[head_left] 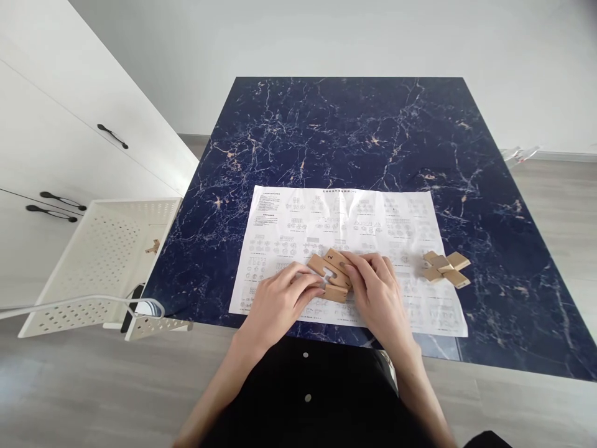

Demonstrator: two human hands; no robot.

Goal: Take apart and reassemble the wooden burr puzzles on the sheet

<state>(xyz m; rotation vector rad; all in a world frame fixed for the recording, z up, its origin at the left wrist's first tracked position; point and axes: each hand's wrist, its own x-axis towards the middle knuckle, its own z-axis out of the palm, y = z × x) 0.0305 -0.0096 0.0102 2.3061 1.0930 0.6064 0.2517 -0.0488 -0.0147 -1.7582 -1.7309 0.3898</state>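
Several flat wooden puzzle pieces [332, 272], one marked with a 2, lie joined on a printed instruction sheet [347, 224] on the dark blue marble table [354, 130]. My left hand [278, 303] grips the pieces from the left with its fingers curled on them. From the right, my right hand [375, 291] presses its fingertips on the same pieces. A second cluster of wooden pieces [445, 267] lies on the sheet's right edge, apart from both hands.
A white perforated basket [100, 261] stands left of the table, with a small wooden piece [152, 247] inside. White cabinets with black handles [112, 135] line the left wall. The table's near edge runs just in front of my body.
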